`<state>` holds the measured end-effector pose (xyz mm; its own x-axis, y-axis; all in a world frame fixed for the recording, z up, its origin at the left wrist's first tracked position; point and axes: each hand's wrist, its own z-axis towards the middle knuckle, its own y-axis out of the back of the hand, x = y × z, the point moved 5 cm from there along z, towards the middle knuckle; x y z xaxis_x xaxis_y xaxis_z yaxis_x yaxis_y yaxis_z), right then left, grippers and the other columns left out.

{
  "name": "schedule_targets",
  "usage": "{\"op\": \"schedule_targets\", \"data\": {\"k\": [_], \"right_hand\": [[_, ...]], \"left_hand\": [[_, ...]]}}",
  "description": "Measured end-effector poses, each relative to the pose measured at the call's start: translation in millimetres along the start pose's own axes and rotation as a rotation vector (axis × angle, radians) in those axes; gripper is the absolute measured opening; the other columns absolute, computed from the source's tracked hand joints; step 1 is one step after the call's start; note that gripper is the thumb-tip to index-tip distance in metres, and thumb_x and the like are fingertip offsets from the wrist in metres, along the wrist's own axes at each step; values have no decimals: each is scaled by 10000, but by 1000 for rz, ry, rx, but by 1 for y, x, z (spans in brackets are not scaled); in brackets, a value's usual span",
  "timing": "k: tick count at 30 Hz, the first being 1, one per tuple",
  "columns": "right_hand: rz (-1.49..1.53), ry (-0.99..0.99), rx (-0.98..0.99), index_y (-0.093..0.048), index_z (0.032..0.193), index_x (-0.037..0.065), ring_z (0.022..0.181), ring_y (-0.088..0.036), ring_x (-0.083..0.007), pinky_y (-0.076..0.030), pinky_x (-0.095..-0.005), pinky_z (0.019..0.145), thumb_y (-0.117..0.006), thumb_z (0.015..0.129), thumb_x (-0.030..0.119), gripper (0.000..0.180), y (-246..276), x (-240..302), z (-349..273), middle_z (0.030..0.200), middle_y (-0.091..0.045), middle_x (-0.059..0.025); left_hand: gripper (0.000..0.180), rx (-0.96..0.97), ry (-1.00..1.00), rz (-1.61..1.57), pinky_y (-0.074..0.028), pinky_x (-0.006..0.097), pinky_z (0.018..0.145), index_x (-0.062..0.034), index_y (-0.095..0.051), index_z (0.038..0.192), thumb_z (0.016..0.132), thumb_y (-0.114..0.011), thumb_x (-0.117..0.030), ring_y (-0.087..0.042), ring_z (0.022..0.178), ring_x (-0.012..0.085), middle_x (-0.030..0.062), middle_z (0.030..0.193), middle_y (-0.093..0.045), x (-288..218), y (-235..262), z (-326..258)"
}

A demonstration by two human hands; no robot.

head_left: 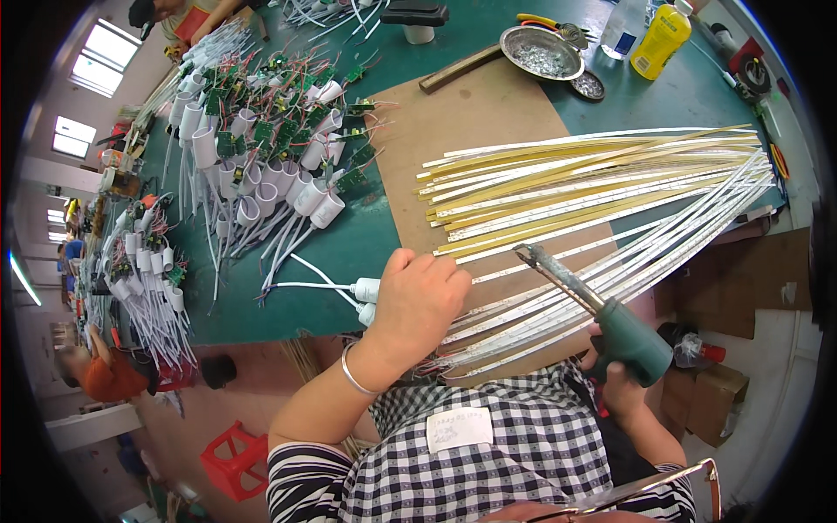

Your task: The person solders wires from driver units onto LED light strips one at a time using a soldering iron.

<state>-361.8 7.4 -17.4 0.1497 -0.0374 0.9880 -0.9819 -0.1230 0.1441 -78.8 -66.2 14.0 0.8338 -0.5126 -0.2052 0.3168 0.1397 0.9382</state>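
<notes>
At the near edge of the green table (349, 253), our left hand (418, 301) is clamped on a white end cap (367, 289) beside the LED strips (593, 218); our right hand (623, 388) grips the green-handled soldering iron (602, 309) over them.

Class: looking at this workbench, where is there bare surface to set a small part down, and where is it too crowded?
Free: the brown board between the wooden bar and the fanned strips; the green mat between the white caps and the left hand. Crowded: the cap-and-circuit pile, the strips.
</notes>
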Motion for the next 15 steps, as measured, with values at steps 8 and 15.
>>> {"op": "schedule_targets", "data": {"k": [8, 15], "right_hand": [[12, 74, -15, -575, 1297, -21, 722, -625, -145, -494, -280, 658, -550, 992, 582, 676, 7, 6, -3, 1195, -633, -108], [69, 93, -24, -564, 1295, -30, 703, -625, -150, -494, -284, 645, -549, 1005, 552, 650, 5, 9, -1, 1198, -642, -117]], "left_hand": [[143, 7, 24, -3, -422, 377, 754, -126, -601, 775, 726, -733, -101, -586, 774, 223, 22, 765, -564, 1, -2, -2], [124, 33, 60, -4, -427, 393, 740, -117, -627, 813, 754, -736, -115, -597, 804, 243, 30, 796, -593, 1, -2, -4]]}}
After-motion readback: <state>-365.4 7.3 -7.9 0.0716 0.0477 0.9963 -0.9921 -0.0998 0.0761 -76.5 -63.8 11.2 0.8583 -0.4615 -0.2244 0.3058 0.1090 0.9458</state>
